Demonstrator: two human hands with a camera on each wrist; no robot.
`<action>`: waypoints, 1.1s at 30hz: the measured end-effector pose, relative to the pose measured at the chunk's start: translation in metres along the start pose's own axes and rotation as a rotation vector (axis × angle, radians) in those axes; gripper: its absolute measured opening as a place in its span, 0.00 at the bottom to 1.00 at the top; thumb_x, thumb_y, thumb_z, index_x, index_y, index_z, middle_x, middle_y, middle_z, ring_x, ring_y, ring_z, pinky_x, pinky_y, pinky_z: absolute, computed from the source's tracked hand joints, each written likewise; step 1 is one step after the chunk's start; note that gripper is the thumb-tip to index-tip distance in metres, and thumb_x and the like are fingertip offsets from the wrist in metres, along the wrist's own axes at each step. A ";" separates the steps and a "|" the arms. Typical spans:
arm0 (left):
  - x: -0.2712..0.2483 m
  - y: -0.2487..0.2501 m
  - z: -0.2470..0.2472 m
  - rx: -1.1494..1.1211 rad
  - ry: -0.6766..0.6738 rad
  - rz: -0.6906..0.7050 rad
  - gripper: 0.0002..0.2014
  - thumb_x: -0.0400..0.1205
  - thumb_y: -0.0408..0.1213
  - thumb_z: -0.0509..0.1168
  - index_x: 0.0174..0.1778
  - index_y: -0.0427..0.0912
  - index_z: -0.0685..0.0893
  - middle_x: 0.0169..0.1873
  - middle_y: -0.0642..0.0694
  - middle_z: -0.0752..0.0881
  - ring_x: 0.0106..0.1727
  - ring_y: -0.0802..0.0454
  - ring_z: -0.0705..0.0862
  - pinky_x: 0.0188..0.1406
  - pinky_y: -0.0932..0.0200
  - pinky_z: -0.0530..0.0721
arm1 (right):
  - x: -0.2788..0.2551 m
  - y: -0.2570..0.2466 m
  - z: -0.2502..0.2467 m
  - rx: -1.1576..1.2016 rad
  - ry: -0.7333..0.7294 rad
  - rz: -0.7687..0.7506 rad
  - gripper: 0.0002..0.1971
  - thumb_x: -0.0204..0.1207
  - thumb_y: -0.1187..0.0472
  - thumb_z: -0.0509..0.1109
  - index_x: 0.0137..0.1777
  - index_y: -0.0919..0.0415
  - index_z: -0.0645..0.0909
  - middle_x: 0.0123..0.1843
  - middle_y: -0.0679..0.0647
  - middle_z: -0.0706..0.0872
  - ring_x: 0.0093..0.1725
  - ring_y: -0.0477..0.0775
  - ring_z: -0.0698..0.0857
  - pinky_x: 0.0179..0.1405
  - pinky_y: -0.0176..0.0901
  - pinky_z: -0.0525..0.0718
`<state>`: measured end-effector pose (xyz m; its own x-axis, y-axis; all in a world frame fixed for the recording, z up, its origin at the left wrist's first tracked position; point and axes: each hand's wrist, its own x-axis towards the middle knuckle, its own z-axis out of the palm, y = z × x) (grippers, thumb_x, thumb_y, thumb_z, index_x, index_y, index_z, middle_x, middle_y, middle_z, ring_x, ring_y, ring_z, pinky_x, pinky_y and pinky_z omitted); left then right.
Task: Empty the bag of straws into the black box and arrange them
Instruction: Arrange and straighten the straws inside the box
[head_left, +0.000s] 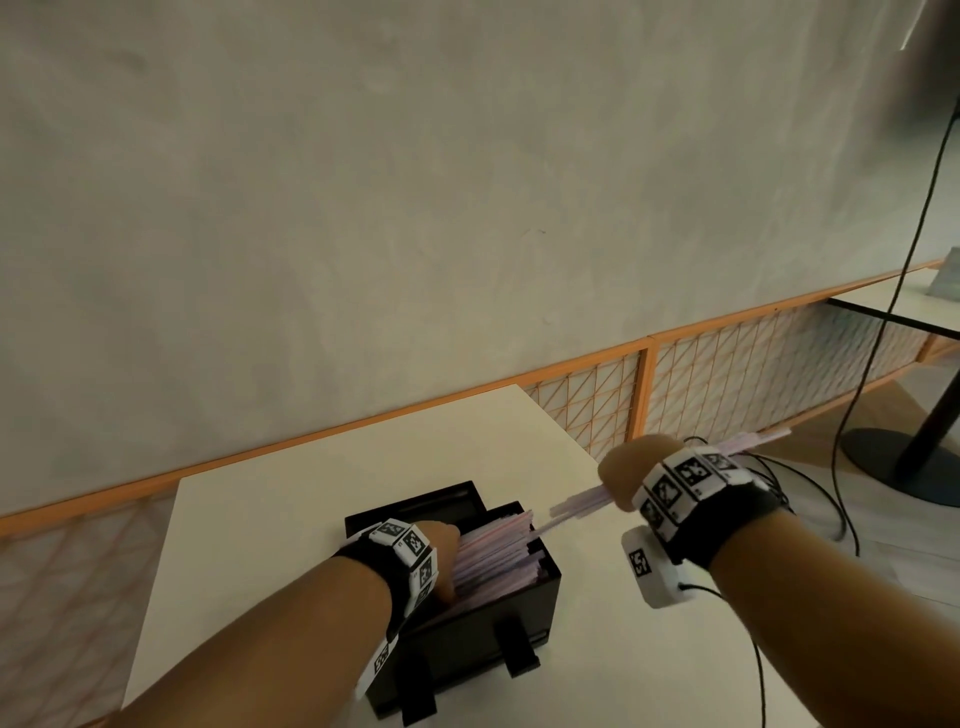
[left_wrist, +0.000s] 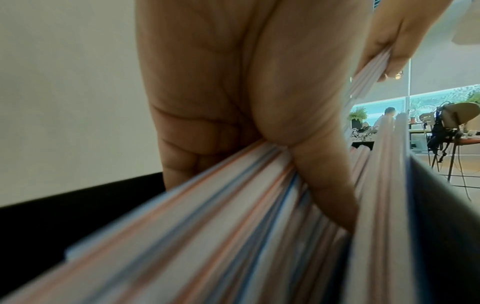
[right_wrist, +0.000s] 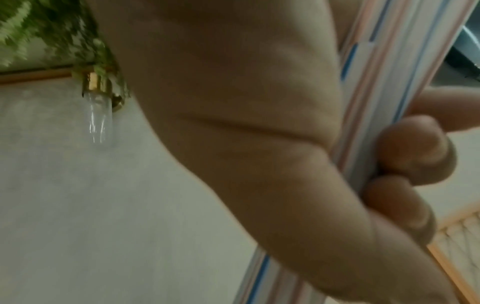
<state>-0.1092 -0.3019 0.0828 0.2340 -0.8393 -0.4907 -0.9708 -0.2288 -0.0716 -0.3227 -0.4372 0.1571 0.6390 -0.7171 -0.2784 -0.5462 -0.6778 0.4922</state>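
Note:
The black box stands near the front of the cream table, filled with pale striped straws lying lengthwise. My left hand is inside the box at the straws' near end. In the left wrist view its curled fingers and thumb close round a batch of the straws. My right hand hovers right of the box, gripping a separate bundle of straws that sticks out both sides of the fist. In the right wrist view the fingertips wrap that bundle. No bag is in view.
The table ends just right of the box. An orange-framed lattice panel runs along the wall behind. A black stand base and a hanging cable are on the floor to the right.

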 end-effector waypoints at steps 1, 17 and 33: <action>0.000 -0.001 -0.002 -0.014 -0.012 0.008 0.16 0.71 0.47 0.76 0.46 0.44 0.78 0.51 0.42 0.84 0.56 0.42 0.86 0.51 0.53 0.82 | -0.001 0.006 -0.007 0.023 0.015 0.034 0.02 0.72 0.59 0.67 0.39 0.55 0.79 0.39 0.49 0.84 0.42 0.53 0.86 0.46 0.48 0.85; -0.010 -0.011 -0.003 -0.109 -0.017 0.044 0.34 0.67 0.57 0.75 0.63 0.41 0.75 0.59 0.41 0.83 0.58 0.40 0.84 0.58 0.49 0.83 | -0.011 0.005 -0.054 0.020 0.115 0.002 0.07 0.76 0.59 0.63 0.38 0.61 0.74 0.35 0.50 0.76 0.44 0.60 0.80 0.47 0.50 0.78; -0.034 -0.046 -0.017 -0.387 -0.039 0.032 0.35 0.74 0.54 0.72 0.74 0.43 0.73 0.70 0.47 0.79 0.69 0.47 0.79 0.72 0.53 0.75 | 0.021 -0.045 -0.035 -0.085 0.144 -0.160 0.16 0.75 0.58 0.64 0.60 0.62 0.82 0.48 0.62 0.85 0.50 0.60 0.87 0.54 0.58 0.82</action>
<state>-0.0715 -0.2712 0.1176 0.1946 -0.8316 -0.5202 -0.8843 -0.3782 0.2737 -0.2658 -0.4157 0.1580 0.7877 -0.5671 -0.2407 -0.3885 -0.7604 0.5204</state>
